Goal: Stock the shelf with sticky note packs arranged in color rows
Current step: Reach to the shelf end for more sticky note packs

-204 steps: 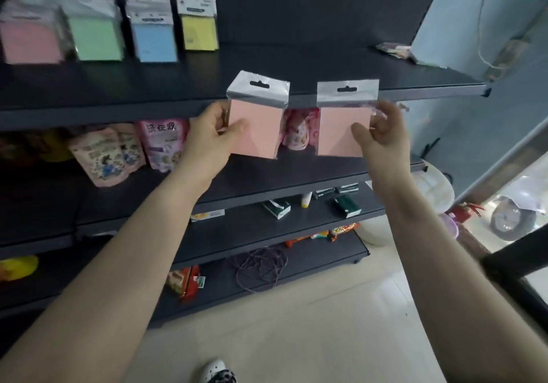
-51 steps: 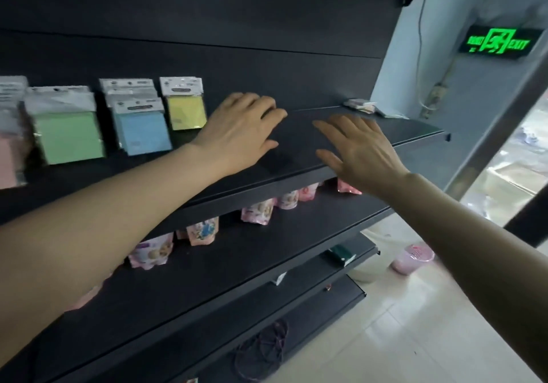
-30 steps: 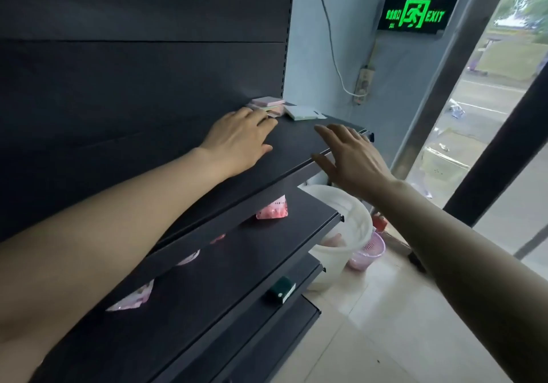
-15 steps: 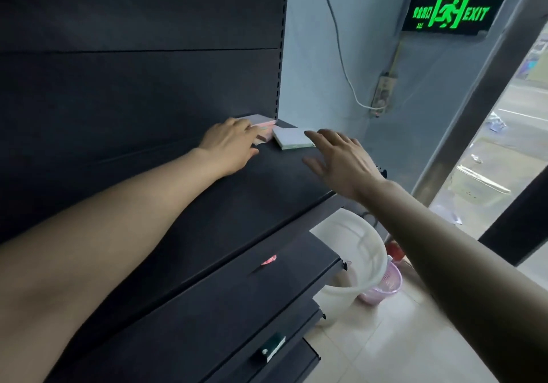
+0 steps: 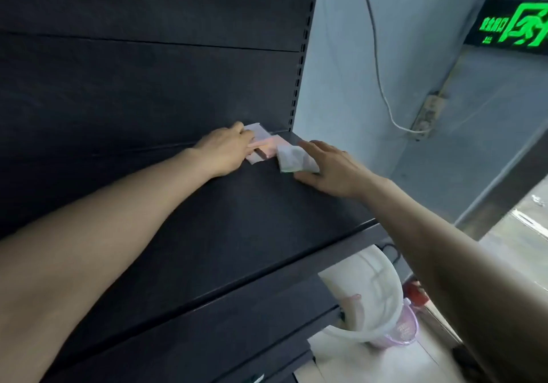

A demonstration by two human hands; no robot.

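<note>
Left hand [image 5: 226, 152] lays straight fingers on loose pink sticky note packs [image 5: 264, 150] in the shelf's [image 5: 237, 219] far corner. Right hand [image 5: 332, 169], fingers flat, covers a green-edged pack [image 5: 289, 157] at their 3 o'clock. The slick wrappers could slip, mixing colours or sliding off the shelf end.

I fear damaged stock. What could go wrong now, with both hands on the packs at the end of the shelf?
The pale pack under the right hand lies near the open right end of the shelf; a push might send it off, toward the white bucket below. The pink packs under the left hand overlap loosely and may slide apart when lifted.
</note>
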